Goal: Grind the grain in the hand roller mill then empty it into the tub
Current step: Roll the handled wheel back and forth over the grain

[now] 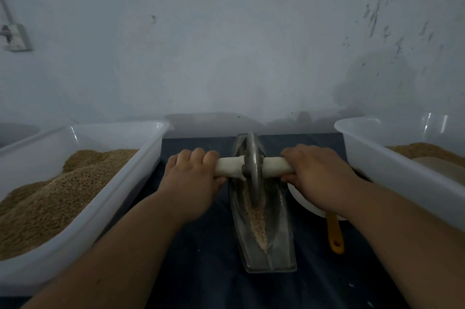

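Head view, looking down: the left hand (pixel 193 177) is curled tight round the left end of the white handle (pixel 230 166). The right hand (pixel 318 175) is wrapped the same way round the right end. Between them the metal wheel (pixel 252 172) stands upright in the boat-shaped trough (pixel 279 240), with crushed grain (pixel 258 223) along its bottom. The mill sits on a dark cloth (pixel 201 258) between the left tub (pixel 151 142) and the right tub (pixel 372 157), both holding grain.
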Demonstrator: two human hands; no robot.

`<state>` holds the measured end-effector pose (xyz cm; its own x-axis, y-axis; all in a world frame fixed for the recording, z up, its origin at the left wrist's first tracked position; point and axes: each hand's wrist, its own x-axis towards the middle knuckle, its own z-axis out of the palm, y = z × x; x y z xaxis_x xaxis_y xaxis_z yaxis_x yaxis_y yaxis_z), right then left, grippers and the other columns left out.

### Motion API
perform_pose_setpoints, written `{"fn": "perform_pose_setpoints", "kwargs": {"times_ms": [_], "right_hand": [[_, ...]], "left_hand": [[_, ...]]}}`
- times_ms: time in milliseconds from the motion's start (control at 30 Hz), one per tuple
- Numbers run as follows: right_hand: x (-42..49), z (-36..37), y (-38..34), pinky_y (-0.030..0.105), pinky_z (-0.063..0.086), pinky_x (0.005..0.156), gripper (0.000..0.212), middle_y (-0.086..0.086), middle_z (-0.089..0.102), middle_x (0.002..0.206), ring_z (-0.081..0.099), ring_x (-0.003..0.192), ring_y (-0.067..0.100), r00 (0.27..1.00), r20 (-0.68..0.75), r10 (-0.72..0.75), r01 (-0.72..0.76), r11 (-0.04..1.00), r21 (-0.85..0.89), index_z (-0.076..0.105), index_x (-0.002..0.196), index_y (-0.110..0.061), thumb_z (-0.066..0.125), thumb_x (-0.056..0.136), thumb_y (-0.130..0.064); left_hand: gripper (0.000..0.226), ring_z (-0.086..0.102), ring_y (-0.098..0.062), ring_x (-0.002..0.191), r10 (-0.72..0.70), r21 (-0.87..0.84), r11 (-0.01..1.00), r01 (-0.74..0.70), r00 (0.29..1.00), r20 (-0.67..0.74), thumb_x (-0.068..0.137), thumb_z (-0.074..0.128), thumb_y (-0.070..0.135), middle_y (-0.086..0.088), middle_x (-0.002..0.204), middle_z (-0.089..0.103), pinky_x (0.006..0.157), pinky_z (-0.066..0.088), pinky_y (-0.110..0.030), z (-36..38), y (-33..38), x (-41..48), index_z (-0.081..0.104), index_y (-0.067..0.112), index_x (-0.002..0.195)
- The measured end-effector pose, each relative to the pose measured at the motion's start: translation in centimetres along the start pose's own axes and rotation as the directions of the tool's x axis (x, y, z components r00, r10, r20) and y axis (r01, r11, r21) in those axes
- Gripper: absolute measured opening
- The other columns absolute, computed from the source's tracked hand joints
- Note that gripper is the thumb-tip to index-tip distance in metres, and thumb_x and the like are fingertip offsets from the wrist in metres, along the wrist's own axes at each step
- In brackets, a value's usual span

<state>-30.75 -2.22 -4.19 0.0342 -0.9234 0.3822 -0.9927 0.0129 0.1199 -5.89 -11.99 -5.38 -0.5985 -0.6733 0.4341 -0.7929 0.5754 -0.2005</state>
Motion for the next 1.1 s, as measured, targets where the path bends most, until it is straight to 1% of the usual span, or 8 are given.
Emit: {"fn": "perform_pose_setpoints", "kwargs": {"times_ms": [133, 233, 333, 433, 567, 733, 867, 1100], "right_hand": [[-0.9, -2.1, 0.3, 0.032, 0.043, 0.085, 0.026, -0.011, 0.054, 0.106, 0.053, 0.097, 0.010, 0.987, 0.153, -0.046, 0.022, 0.988, 0.152, 0.050, 0.119, -0.037, 0.057, 0.095, -0.046], [-2.1, -4.7, 0.3, 0.024, 0.045, 0.080, 0.018, -0.015, 0.056, 0.100, 0.054, 0.089, 0.002, 0.937, 0.334, -0.098, 0.005, 0.963, 0.268, 0.054, 0.111, -0.038, 0.058, 0.095, -0.045], [-3.1, -7.1, 0.4, 0.018, 0.045, 0.073, 0.023, -0.016, 0.059, 0.096, 0.056, 0.086, -0.001, 0.883, 0.450, -0.132, 0.012, 0.966, 0.259, 0.053, 0.113, -0.043, 0.056, 0.093, -0.054], [-3.4, -8.0, 0.2, 0.016, 0.043, 0.067, 0.026, -0.018, 0.060, 0.092, 0.055, 0.086, -0.007, 0.856, 0.500, -0.133, 0.012, 0.971, 0.238, 0.051, 0.113, -0.045, 0.054, 0.092, -0.059], [-2.6, -6.0, -0.3, 0.026, 0.048, 0.078, 0.017, -0.014, 0.058, 0.096, 0.056, 0.085, 0.003, 0.909, 0.407, -0.095, 0.016, 0.981, 0.195, 0.052, 0.107, -0.036, 0.055, 0.096, -0.048], [-0.4, -0.3, -0.5, 0.036, 0.041, 0.087, 0.024, -0.003, 0.056, 0.107, 0.053, 0.096, 0.019, 1.000, -0.025, -0.012, 0.011, 1.000, -0.014, 0.051, 0.123, -0.027, 0.051, 0.099, -0.034], [0.4, 1.8, -0.4, 0.040, 0.040, 0.080, 0.033, 0.006, 0.061, 0.100, 0.055, 0.087, 0.027, 0.984, -0.172, 0.036, -0.041, 0.999, -0.027, 0.061, 0.121, -0.017, 0.064, 0.090, -0.026], [-1.1, -1.5, 0.0, 0.034, 0.045, 0.083, 0.033, -0.009, 0.055, 0.106, 0.053, 0.093, 0.012, 0.996, 0.084, -0.037, 0.031, 0.996, 0.082, 0.051, 0.118, -0.033, 0.056, 0.093, -0.054]], "left_hand": [[0.045, 0.048, -0.021, 0.106, 0.058, -0.082, 0.995, -0.048, 0.990, 0.131, 0.095, 0.036, 0.059, 0.003, 0.119, 0.049, 0.095, 0.039, -0.037, -2.2, -0.6, -0.9, 0.039, 0.030, 0.129], [0.030, 0.051, -0.012, 0.092, 0.157, -0.168, 0.979, -0.112, 0.945, 0.288, 0.095, 0.038, 0.059, 0.009, 0.105, 0.054, 0.081, 0.040, -0.033, -5.1, -1.2, -1.6, 0.043, 0.034, 0.113], [0.022, 0.052, -0.005, 0.080, 0.223, -0.284, 0.952, -0.117, 0.899, 0.377, 0.093, 0.043, 0.059, 0.012, 0.090, 0.053, 0.068, 0.038, -0.026, -7.3, -1.4, -2.3, 0.042, 0.038, 0.095], [0.021, 0.054, -0.002, 0.078, 0.254, -0.326, 0.937, -0.125, 0.885, 0.391, 0.092, 0.044, 0.061, 0.013, 0.088, 0.055, 0.069, 0.041, -0.024, -8.0, -1.4, -2.7, 0.042, 0.041, 0.097], [0.021, 0.053, -0.002, 0.078, 0.215, -0.336, 0.939, -0.077, 0.893, 0.395, 0.095, 0.042, 0.059, 0.013, 0.090, 0.056, 0.067, 0.038, -0.023, -6.3, -1.3, -2.1, 0.043, 0.040, 0.103], [0.037, 0.053, -0.020, 0.100, 0.037, -0.028, 0.999, -0.035, 0.998, 0.056, 0.097, 0.036, 0.056, 0.005, 0.114, 0.054, 0.085, 0.042, -0.038, -1.7, -0.2, -0.5, 0.042, 0.031, 0.124], [0.043, 0.048, -0.021, 0.102, -0.036, 0.014, 0.999, 0.037, 0.997, -0.064, 0.096, 0.037, 0.054, 0.003, 0.116, 0.051, 0.089, 0.036, -0.037, 0.3, 0.5, 0.1, 0.041, 0.029, 0.130], [0.035, 0.051, -0.018, 0.097, 0.072, -0.097, 0.994, -0.059, 0.988, 0.134, 0.095, 0.038, 0.060, 0.005, 0.112, 0.053, 0.083, 0.043, -0.035, -2.7, -0.5, -0.8, 0.039, 0.033, 0.117]]}}
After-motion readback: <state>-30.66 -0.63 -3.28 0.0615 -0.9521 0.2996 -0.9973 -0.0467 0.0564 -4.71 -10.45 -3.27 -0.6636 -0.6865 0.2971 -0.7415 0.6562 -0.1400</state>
